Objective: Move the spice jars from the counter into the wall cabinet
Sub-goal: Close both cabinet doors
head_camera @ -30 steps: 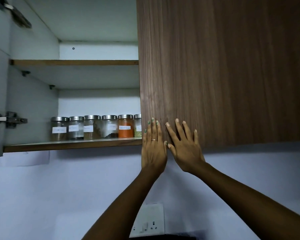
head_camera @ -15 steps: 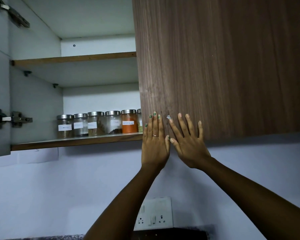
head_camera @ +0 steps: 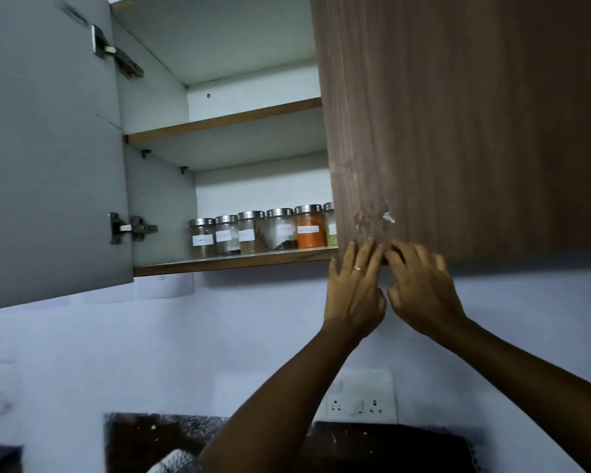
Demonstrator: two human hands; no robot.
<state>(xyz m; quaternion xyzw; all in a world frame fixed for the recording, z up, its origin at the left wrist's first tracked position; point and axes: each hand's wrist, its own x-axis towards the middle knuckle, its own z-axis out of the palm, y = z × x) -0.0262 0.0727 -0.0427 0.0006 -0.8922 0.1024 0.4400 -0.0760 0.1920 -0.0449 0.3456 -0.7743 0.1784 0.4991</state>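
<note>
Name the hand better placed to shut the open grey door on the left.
Left. The left hand sits nearer the open grey door, with bare wall between them. The right hand is further off, at the brown door's lower edge, and would have to cross over.

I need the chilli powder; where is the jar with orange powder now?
In the head view, the orange jar stands on the lower shelf, second from the right in the visible row, just left of the brown door.
</note>
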